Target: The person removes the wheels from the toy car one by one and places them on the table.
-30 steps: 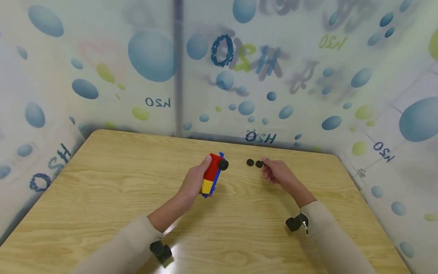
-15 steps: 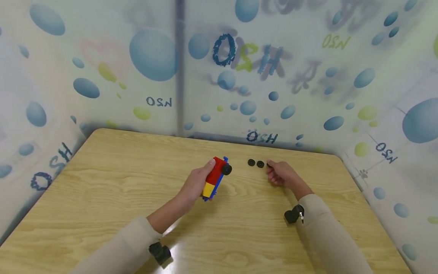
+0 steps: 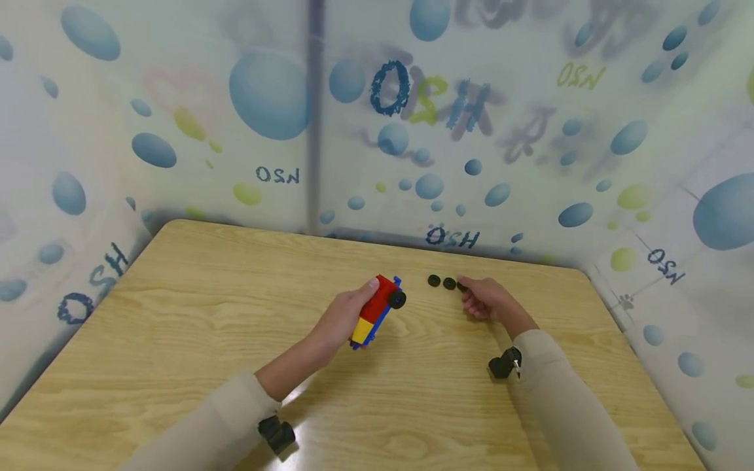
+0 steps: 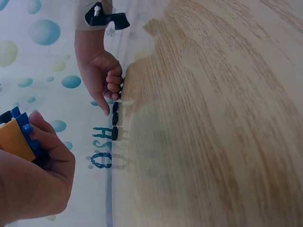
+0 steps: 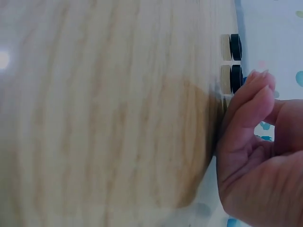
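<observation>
A: State the position of the toy car (image 3: 377,304).
B: Just below the centre of the head view, slanted, its red part toward the upper right and its yellow part toward the lower left, with blue along the right side. A black mounted wheel (image 3: 397,299) shows near its upper end.
A: Condition of the left hand (image 3: 344,315)?
B: Fingers and thumb are closed round the toy car, gripping it from its left side.
A: And the right hand (image 3: 487,299)?
B: Right of centre, index finger extended, the other fingers curled. Its fingertips are at the partly covered right wheel (image 3: 462,286); whether they pinch or merely touch it, I cannot tell.
A: Other parts?
B: A left wheel (image 3: 434,280) and a middle wheel (image 3: 449,283), both black, lie just beside each other on the tabletop (image 3: 206,314), in line with the right wheel.
A: Surroundings?
B: Pale wood grain; behind it, across the top of the frame, a wall (image 3: 359,26) with blue and green spots.
</observation>
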Available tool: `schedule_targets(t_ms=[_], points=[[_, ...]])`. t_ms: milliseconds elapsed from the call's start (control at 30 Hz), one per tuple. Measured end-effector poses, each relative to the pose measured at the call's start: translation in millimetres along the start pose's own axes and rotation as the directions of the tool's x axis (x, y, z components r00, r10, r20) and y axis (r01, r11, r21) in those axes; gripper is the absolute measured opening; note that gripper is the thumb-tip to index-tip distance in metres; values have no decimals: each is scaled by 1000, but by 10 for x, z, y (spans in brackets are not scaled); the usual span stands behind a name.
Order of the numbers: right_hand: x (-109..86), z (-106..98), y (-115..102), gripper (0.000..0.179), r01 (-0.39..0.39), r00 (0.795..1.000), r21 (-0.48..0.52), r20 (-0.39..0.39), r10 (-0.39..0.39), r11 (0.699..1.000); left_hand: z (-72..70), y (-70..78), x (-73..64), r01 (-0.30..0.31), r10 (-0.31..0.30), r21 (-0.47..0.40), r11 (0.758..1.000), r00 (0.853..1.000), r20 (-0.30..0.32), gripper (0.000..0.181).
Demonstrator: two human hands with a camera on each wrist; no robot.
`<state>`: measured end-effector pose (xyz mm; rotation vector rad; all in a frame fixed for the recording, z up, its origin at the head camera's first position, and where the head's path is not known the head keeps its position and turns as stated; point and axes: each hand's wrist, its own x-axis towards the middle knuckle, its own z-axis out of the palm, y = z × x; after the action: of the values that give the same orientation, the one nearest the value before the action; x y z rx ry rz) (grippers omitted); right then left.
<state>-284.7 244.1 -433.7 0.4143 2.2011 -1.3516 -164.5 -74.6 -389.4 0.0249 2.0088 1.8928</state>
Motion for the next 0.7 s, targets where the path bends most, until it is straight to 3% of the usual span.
schedule_targets(t_ms=[267, 533, 700], points=[[-171, 2, 78, 54, 19, 1000, 8, 15, -19, 1000, 15, -24, -9, 5, -6, 31, 1000, 999, 45, 69], [-470, 134, -38, 57, 150, 987, -62, 62, -146, 987, 49, -15, -23, 33, -35, 30, 999, 996, 79, 69], [-675, 257, -142, 65, 247, 964, -128, 131, -230, 961, 69, 3, -41, 51, -54, 35, 998, 995, 86, 66]])
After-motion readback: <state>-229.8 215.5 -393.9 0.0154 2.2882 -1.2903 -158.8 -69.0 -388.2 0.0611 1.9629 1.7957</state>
